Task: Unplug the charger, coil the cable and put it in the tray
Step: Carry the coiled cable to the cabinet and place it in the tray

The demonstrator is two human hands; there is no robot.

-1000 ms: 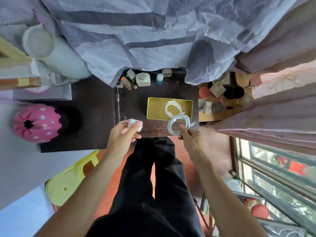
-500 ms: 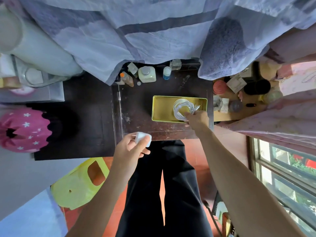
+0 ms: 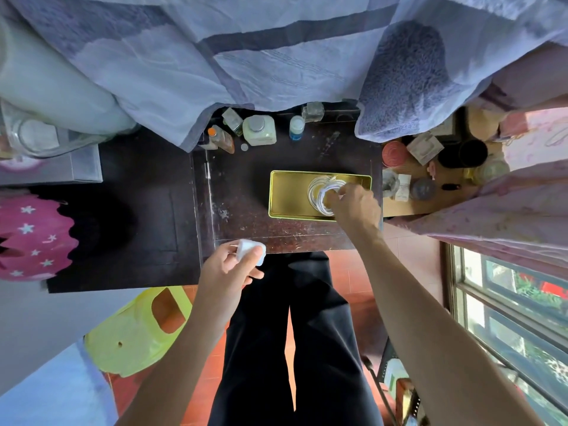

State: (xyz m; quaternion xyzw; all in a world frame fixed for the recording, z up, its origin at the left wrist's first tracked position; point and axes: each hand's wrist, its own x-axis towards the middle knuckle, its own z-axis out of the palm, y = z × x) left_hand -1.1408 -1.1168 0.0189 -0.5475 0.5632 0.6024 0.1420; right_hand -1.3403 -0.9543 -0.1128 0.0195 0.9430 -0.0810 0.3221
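- Your tray (image 3: 289,195) is a shallow, gold-toned metal rectangle with rounded corners and a thin raised rim; its long axis runs left to right across the dark counter (image 3: 246,192), parallel to the near edge.
- The cable (image 3: 316,192) is thin, white and glossy, wound into loose round loops that lie flat inside the tray's right half; one loose end points toward the tray's far rim.
- Your right hand (image 3: 353,207) reaches over the tray's right end, fingers pinched together on the coil.
- Your left hand (image 3: 227,272) hovers at the counter's near edge, well apart from the tray, fingers closed around the charger (image 3: 249,251).
- The charger is a small white block of smooth plastic with rounded corners; a thin prong shows at its left side, pointing left.
- The counter is dark wood, scuffed and flecked with pale marks.
- Bottles (image 3: 259,130) stand along its far edge under a draped grey-blue cloth (image 3: 276,56).
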